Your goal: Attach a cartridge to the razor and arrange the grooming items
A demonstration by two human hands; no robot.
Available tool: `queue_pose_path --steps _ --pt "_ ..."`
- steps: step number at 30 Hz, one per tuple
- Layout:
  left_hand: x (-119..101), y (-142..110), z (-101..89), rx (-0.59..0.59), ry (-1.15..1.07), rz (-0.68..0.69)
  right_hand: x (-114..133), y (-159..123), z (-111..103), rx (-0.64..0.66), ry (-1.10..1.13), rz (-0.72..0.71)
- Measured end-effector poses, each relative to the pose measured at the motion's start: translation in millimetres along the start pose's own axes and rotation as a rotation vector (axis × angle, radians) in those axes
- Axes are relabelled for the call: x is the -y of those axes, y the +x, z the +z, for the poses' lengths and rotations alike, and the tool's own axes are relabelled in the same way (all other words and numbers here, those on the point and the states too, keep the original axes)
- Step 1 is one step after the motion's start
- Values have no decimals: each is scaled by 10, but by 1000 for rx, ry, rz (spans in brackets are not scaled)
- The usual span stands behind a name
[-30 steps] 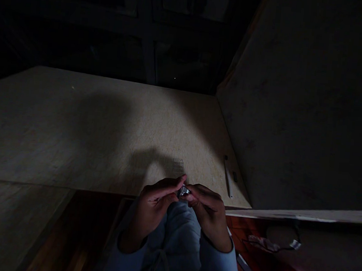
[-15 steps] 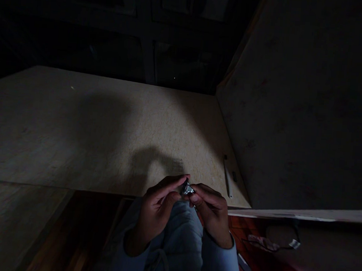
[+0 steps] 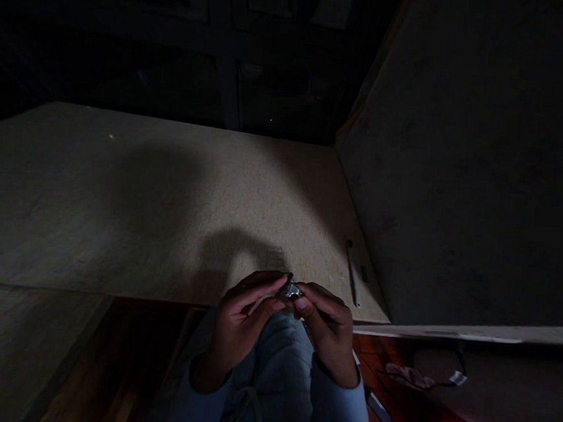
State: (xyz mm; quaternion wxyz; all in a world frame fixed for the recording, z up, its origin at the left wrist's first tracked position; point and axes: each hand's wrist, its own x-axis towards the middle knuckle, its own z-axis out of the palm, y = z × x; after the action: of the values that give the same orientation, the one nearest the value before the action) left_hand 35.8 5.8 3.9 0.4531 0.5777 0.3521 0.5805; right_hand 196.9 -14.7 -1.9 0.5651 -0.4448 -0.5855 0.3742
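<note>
A small shiny metal piece with a dark part on its left side [image 3: 293, 291] is held between my two hands, just over the near edge of the table. My left hand [image 3: 244, 318] pinches the dark side between thumb and fingers. From the other side, the thumb and fingertips of my right hand [image 3: 328, 322] close on the silvery end. The fingers cover much of the piece, and the light is too dim to tell its kind.
A slim white stick with a dark tip [image 3: 354, 275] lies on the pale table [image 3: 263, 190] at the right, beside a small dark piece [image 3: 364, 273]. A wall-like panel [image 3: 459, 186] rises along the right. Below it, a cable [image 3: 424, 383] hangs over the reddish floor.
Both hands keep their hold and have shifted very slightly. The metal piece has turned a little between the fingers, and its dark side shows more.
</note>
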Motion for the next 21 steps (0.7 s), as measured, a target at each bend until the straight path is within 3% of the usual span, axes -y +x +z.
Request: queue_pose_path --steps 3,9,21 --pt "33 6 -27 7 -96 8 34 4 4 20 -13 -6" --pt "76 2 -56 41 -302 -102 108 23 16 58 8 -45" --pt "63 -10 -86 12 -337 -163 113 -4 12 90 21 -29"
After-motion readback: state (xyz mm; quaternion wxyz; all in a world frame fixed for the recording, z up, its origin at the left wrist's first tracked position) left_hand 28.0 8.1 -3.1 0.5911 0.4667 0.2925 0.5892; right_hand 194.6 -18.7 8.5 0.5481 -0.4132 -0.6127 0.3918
